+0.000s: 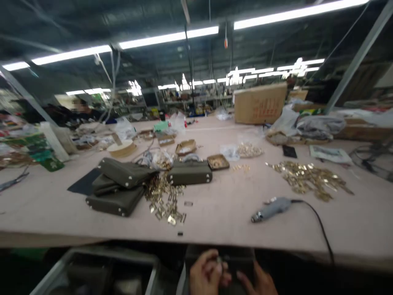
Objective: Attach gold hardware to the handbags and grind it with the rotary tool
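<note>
At the bottom centre, below the table's front edge, my left hand [206, 273] has its fingers curled in a pinch around a small metallic piece, too blurred to name. My right hand [259, 280] lies with thumb and fingers apart on a dark olive bag [230, 262], which sits under both hands. On the table [221, 213] above them, a grey corded power tool [272, 209] lies to the right. Gold metal pieces [167, 200] are heaped left of centre, beside stacked dark olive bags [123, 180] and another upright olive bag [189, 172].
A grey bin [153, 266] with dark items stands below the table at left. More gold pieces [310, 178] lie at right. Small open boxes [217, 162], a tape roll [122, 148] and a large carton [260, 103] are farther back. A person sits far left.
</note>
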`<state>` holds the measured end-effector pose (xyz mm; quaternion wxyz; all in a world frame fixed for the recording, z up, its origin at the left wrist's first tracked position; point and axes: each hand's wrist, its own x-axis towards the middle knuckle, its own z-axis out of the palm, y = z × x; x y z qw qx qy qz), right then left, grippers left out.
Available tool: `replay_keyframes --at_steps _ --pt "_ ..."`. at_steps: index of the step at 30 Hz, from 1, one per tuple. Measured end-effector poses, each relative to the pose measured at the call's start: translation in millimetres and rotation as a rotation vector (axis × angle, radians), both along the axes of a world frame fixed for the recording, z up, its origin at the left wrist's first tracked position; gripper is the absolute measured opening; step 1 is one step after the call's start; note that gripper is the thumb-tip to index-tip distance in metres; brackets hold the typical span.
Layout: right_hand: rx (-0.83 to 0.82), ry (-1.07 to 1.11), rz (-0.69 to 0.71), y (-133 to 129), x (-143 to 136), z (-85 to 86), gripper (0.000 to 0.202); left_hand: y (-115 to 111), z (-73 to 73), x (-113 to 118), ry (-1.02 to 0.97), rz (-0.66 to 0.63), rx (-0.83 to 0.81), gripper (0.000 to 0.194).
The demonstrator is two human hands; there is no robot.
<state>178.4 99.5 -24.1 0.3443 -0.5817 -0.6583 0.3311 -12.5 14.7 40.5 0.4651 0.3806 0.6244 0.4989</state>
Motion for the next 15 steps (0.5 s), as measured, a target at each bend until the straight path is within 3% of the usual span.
replay_keyframes --at_steps 3,7,11,13,15 --pt "-0.108 -0.005 0.060 -52 -2 -13.7 0.045 4 -18.1 4 -0.228 0.068 0.056 0.059" --pt "-0.094 -0.112 0.043 -51 8 -9.9 0.044 10 -30.0 5 -0.393 0.099 0.037 0.053" --pt "0.059 -0.207 0.076 -50 28 23.8 0.034 -2 -27.3 1 -0.388 0.077 -0.038 0.051" --pt "0.155 -0.148 0.056 -43 42 44.1 0.028 -5 -36.9 -4 -0.368 0.072 -0.104 0.056" --pt "0.250 -0.065 -0.067 -24 65 65.2 0.024 -2 -50.4 -7 -0.375 0.064 -0.134 0.063"
